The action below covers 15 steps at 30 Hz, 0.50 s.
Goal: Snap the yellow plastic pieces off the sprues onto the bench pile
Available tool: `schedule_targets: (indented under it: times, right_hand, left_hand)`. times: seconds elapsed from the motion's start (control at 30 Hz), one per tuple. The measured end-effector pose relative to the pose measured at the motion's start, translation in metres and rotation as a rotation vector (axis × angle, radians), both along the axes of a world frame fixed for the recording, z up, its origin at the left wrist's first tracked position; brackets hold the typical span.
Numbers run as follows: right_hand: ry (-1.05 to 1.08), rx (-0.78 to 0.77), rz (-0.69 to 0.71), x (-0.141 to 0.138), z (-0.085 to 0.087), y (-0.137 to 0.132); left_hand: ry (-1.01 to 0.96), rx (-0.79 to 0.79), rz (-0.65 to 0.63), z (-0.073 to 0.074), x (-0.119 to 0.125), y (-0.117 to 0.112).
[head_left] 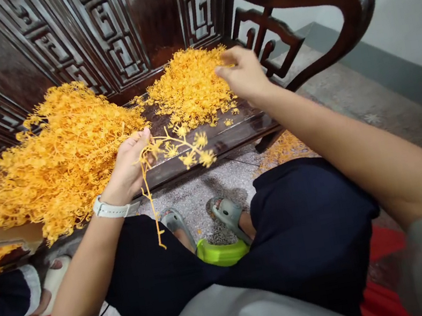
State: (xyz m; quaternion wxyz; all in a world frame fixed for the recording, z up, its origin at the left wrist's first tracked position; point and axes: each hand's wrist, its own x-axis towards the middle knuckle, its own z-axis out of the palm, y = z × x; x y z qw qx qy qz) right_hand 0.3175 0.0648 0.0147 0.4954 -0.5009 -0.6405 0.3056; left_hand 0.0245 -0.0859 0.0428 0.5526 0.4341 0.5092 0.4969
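One spindly sprig (170, 150) droops from the pinching left hand (130, 160), right hand (247, 74) spread beside frilly florets (191, 89).

And here in the head view I've got the left hand (132, 160), fingers pinched on a yellow sprig (189, 159), its bare stem drooping, its flower heads fanned out right over the worktop (231, 133)! Just beyond it, a big tangled heap (67, 156) of branching stems. Over to the right, I see the right hand (246, 74) at the edge of a smaller pile of loose heads (190, 88); whether it grips anything, I can't tell. Below, grey slippers (229, 212) flank something bright green (222, 251)!
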Motion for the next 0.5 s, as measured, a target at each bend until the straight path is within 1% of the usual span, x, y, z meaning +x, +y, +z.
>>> schedule_targets:
  times: [0.03,0.07,0.1,0.13,0.17,0.23,0.3,0.33,0.4,0.5]
  right_hand:
    - [-0.024,0.047,-0.126,-0.002,0.006,0.0]
    - [-0.062,0.068,-0.18,-0.005,0.011,-0.002]
    - [-0.093,0.085,-0.158,-0.008,0.015,-0.007]
    - [-0.119,0.114,-0.075,-0.013,0.019,-0.015]
    - [-0.146,0.17,0.047,-0.018,0.023,-0.024]
    - [-0.234,0.357,0.325,-0.028,0.027,-0.044]
    - [-0.378,0.557,0.534,-0.038,0.027,-0.06]
    - [-0.454,0.633,0.599,-0.042,0.026,-0.065]
    - [-0.573,0.715,0.664,-0.05,0.019,-0.071]
    - [-0.649,0.745,0.638,-0.059,0.008,-0.074]
  left_hand:
    - [-0.025,0.002,-0.002,0.0,0.002,0.0]
    - [-0.051,0.003,0.004,0.001,0.004,0.0]
    - [-0.077,-0.003,0.011,0.0,0.007,0.0]
    - [-0.105,-0.014,0.018,-0.001,0.009,0.001]
    - [-0.135,-0.028,0.027,-0.002,0.011,0.002]
    - [-0.19,-0.044,0.047,-0.004,0.015,0.003]
    - [-0.229,-0.048,0.063,-0.005,0.018,0.003]
    - [-0.24,-0.049,0.069,-0.005,0.019,0.003]
    - [-0.239,-0.056,0.068,-0.003,0.021,0.001]
    - [-0.22,-0.051,0.034,-0.001,0.023,-0.002]
